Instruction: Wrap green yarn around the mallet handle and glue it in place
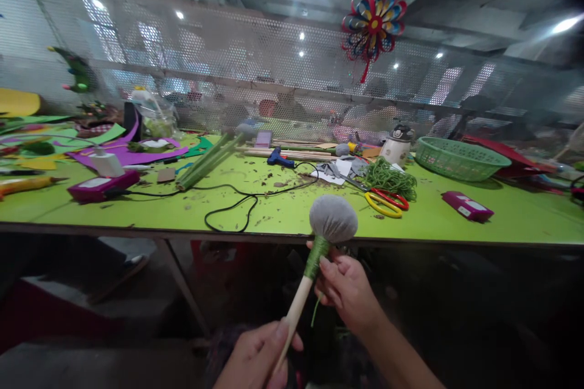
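A wooden stick (297, 307) with a round grey cloth head (333, 219) is held tilted in front of the table's near edge. Green cord (316, 258) is wound round the stick just below the head, and a loose end hangs down. Around the lower part of the stick, my left hand (261, 354) is closed. My right hand (349, 292) pinches the cord-wrapped part, close under the head.
On the green table (283, 213) lie scissors (385, 202), a bundle of green cord (390, 177), a blue glue gun (280, 158) with a black cable, purple boxes (468, 205) and a green basket (463, 159). Wrapped green stems (207, 164) lie left of centre.
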Motion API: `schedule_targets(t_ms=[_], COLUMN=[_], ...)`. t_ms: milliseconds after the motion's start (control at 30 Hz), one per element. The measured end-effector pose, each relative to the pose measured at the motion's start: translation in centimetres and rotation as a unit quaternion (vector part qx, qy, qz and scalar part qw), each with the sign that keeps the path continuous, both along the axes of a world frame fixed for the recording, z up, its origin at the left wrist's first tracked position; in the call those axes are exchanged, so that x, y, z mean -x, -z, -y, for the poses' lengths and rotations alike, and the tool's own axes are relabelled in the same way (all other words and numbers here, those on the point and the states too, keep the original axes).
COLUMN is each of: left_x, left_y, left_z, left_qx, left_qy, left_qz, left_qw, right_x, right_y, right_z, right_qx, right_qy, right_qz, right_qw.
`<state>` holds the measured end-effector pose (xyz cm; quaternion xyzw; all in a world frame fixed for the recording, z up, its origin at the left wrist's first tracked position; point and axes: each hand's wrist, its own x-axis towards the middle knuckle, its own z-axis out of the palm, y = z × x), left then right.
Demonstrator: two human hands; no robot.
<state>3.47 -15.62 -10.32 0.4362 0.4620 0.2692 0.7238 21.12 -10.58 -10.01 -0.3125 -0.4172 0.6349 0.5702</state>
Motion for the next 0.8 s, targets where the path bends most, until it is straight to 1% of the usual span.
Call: schedule_targets(t_ms=[100,167,233,267,300,333,400,433,467,500,533,600,633,700,800], left_x=[0.5,0.7,0.5,0.3,0.1,-0.1,-0.4,-0.5,-0.5,-0.5,-0.4,-0.1,0.1,0.4,0.8], left_y=[0.1,0.4,0.9,1.3,1.5,1.7,1.8,1.7,1.4,1.1,0.8,0.1,-0.1,-0.4,-0.3], left_z=[-0.4,-0.6,-0.6,-0.7,-0.6,-0.6,-0.4,-0.3,-0.2,-0.1,0.0,0.1,0.1,0.0,-0.5], left_qx=[0.024,0.025,0.016,0.007,-0.016,-0.056,-0.159,-0.202,-0.224,-0.217,-0.185,-0.091,-0.046,0.017,0.048], left_qy=[0.060,0.069,0.061,0.045,0.017,-0.022,-0.107,-0.136,-0.150,-0.146,-0.127,-0.070,-0.043,0.007,0.067], left_qz=[0.048,0.071,0.059,0.036,0.003,-0.036,-0.100,-0.114,-0.115,-0.104,-0.085,-0.036,-0.008,0.050,0.113], left_qw=[0.997,0.995,0.996,0.998,1.000,0.998,0.976,0.963,0.956,0.960,0.971,0.993,0.998,0.999,0.990], right_x=[0.1,0.1,0.1,0.1,0.2,0.2,0.3,0.3,0.3,0.3,0.2,0.1,0.0,-0.1,-0.1], right_y=[0.0,-0.1,-0.3,-0.3,-0.4,-0.4,-0.5,-0.5,-0.5,-0.6,-0.6,-0.6,-0.7,-0.7,-1.0], right_z=[0.1,0.0,-0.1,-0.2,-0.3,-0.3,-0.4,-0.3,-0.3,-0.3,-0.2,-0.2,-0.1,0.0,0.2], right_qx=[-0.005,-0.007,-0.002,0.003,0.008,0.012,0.013,0.011,0.009,0.007,0.006,0.006,0.004,-0.003,-0.015], right_qy=[-0.009,-0.014,-0.015,-0.013,-0.007,0.001,0.019,0.026,0.028,0.025,0.019,0.006,0.000,-0.011,-0.021], right_qz=[-0.019,-0.025,-0.024,-0.021,-0.017,-0.012,0.001,0.006,0.010,0.010,0.007,-0.003,-0.009,-0.015,-0.020], right_qw=[1.000,1.000,1.000,1.000,1.000,1.000,1.000,1.000,1.000,1.000,1.000,1.000,1.000,1.000,0.999])
